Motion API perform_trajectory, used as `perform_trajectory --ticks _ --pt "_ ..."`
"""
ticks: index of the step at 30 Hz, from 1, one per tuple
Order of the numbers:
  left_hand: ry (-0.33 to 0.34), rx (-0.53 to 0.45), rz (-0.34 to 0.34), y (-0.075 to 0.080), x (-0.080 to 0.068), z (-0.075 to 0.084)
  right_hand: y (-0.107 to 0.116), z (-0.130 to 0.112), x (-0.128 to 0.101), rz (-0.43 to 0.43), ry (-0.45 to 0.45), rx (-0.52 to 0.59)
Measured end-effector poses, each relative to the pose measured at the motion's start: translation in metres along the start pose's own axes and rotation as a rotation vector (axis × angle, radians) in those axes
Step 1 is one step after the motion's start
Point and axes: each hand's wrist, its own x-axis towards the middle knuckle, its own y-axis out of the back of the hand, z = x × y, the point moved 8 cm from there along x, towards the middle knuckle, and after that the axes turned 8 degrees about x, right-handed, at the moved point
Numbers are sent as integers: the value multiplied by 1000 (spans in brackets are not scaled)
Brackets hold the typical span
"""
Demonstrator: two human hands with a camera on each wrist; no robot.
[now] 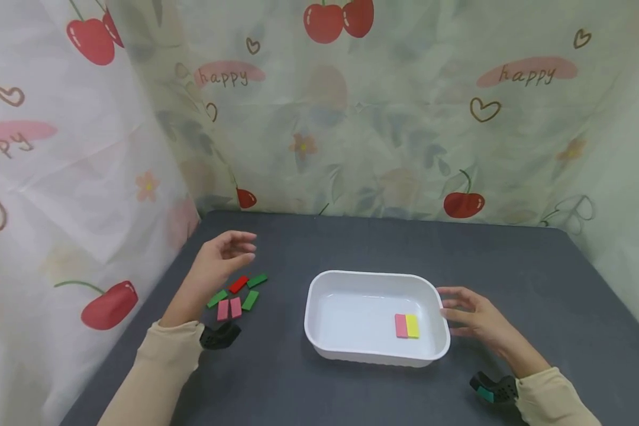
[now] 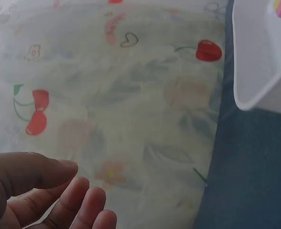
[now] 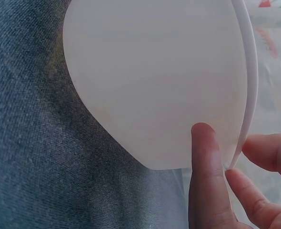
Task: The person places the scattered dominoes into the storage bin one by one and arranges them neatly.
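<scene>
Beige sleeve, then left hand relaxed, empty!
Loose tiles lie near the table's left edge; pink-and-yellow pair sits toward the tray's right end, where the right hand, fingers extended, touches the rim; light pressure should steady it.

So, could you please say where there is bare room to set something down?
Bare tabletop lies between the white tray and the curtain, and between the tray and the loose pieces. Inside, the tray is bare left of its two pieces. Crowded: the loose pieces by the left hand, and the tray's right end by the right hand.
</scene>
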Motion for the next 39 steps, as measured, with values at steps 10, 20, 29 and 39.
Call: perform_trajectory --ticks 10,20,29,39 --pt "189 128 -5 14 -20 -90 0 1 -1 9 2 -18" --pt "260 194 -111 11 -28 -138 -2 1 -1 14 -2 -6" --pt "244 159 -173 1 -26 -153 -2 0 -2 13 -12 3" --pt "254 147 -180 -3 -26 -159 0 -2 -2 20 -16 5"
